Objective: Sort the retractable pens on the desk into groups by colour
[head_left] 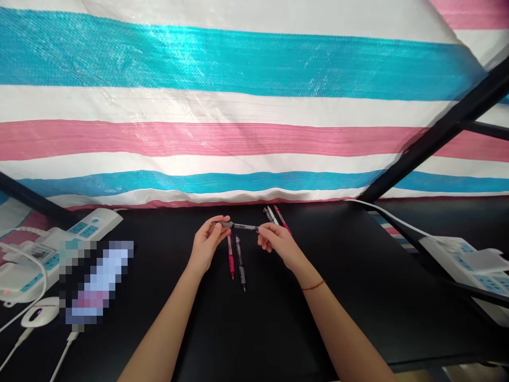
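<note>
A pen held level between two hands

Your left hand (207, 236) pinches one end of the gray and clear pen (242, 226) between thumb and fingers, and your right hand (278, 241) pinches the other, above the black table (294, 323). Below it lie a red pen (231, 257) and a gray pen (241, 268), side by side. Near your right hand are more pens (272, 215), partly hidden, perhaps three.
</note>
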`<state>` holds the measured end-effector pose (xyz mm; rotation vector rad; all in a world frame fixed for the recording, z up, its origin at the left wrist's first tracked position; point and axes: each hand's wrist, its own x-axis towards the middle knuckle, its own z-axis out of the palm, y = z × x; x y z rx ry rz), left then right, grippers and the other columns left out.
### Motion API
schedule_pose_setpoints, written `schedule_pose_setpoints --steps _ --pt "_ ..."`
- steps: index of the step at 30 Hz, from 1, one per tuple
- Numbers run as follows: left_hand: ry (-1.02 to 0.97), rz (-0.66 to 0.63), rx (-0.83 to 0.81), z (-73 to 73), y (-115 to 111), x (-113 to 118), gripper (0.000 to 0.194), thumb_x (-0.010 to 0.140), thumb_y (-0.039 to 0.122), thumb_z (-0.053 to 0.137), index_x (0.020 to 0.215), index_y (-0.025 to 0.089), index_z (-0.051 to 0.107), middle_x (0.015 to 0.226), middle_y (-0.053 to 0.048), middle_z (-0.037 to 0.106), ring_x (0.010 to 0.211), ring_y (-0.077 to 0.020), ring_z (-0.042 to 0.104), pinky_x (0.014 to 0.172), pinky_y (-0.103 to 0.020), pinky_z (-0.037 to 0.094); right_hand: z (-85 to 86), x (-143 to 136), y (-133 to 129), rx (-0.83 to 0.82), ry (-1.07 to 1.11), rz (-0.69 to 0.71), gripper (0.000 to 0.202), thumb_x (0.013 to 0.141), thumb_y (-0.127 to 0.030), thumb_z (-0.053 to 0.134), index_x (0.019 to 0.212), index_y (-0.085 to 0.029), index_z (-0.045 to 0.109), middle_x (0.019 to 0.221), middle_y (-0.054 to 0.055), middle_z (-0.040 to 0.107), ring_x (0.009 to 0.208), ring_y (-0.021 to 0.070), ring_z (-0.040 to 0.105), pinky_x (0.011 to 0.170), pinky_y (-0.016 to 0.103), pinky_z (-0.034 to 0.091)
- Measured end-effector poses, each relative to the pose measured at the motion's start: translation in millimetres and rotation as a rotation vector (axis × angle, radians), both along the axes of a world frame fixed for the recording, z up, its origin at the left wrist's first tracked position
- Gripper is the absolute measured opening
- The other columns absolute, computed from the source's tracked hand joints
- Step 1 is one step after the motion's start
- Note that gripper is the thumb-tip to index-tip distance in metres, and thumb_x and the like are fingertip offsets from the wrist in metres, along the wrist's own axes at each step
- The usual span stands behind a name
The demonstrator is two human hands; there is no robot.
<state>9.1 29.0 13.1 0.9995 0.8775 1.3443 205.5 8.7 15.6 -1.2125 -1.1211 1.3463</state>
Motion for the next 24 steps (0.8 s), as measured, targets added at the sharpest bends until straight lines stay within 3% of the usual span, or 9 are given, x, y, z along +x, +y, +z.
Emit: schedule_pose_setpoints --steps 4,10,17,24 --pt "-0.097 -0.072 -0.060 -1.6 3 1 0.041 0.068 0.046 0.076 0.098 0.020 0.064 0.112 -0.009 0.069 0.107 -0.0257 0.064 0.096 -0.044 0.047 -7.6 2 3 0.025 -0.091 0.080 0.031 0.072 -0.045 0.064 0.081 -0.015 0.064 0.063 0.002 0.065 0.050 0.0104 0.052 0.042 0.020 0.037" --pt "-0.083 -0.004 -0.108 -11.1 14 3 0.040 0.067 0.049 0.076 0.090 0.019 0.060 0.098 -0.005 0.071 0.104 -0.0247 0.065 0.093 -0.042 0.050 -14.5 -3 3 0.301 -0.411 -0.076 0.021 0.081 -0.036 0.055 0.085 -0.020 0.068 0.064 0.003 0.069 0.059 0.0181 0.063 0.059 0.031 0.050" --pt "-0.129 0.019 -0.146 -12.3 17 4 0.039 0.067 0.046 0.077 0.088 0.020 0.057 0.094 -0.004 0.071 0.104 -0.0252 0.066 0.093 -0.041 0.051 -12.7 -7 -3 0.648 -0.736 -0.166 0.023 0.090 -0.029 0.047 0.091 -0.022 0.069 0.075 0.006 0.071 0.067 0.0199 0.065 0.063 0.031 0.050" --pt "-0.137 0.021 -0.191 -17.2 20 1 0.030 0.074 0.042 0.072 0.089 0.021 0.056 0.093 -0.002 0.071 0.103 -0.0231 0.066 0.092 -0.040 0.052 -13.8 -13 -5 0.799 -0.839 -0.194 0.024 0.094 -0.025 0.043 0.096 -0.018 0.066 0.078 0.009 0.069 0.070 0.0205 0.064 0.066 0.032 0.050"
